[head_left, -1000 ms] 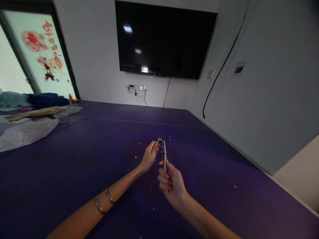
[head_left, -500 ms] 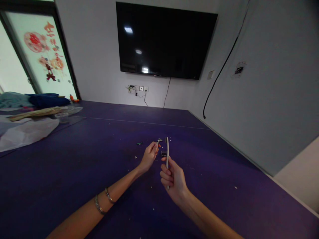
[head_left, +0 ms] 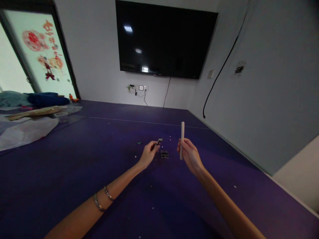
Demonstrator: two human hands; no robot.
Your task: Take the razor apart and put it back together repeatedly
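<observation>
In my left hand point(head_left: 149, 154) is a small dark and silver metallic piece point(head_left: 159, 141), pinched between thumb and fingers; its exact kind is too small to make out. My right hand point(head_left: 189, 153), to the right and apart from it, grips a pale toothbrush point(head_left: 182, 131) held upright, its bristles out of sight at this angle. Between the hands, on the purple surface, lies a small black part with silvery edges point(head_left: 164, 154). A thin dark green piece point(head_left: 139, 143) rests to the left of my left hand.
Tiny pale crumbs are scattered over the purple surface point(head_left: 112, 166). White plastic sheeting point(head_left: 30, 132), a flat wooden-looking piece point(head_left: 35, 113) and dark blue cloth point(head_left: 47, 99) lie at the far left. A black cable point(head_left: 219, 74) hangs along the right wall; a television point(head_left: 166, 39) is mounted ahead.
My right hand has moved right and slightly up with the toothbrush, away from my left hand, and the brush has turned so its bristles no longer show. My left hand has barely moved.
</observation>
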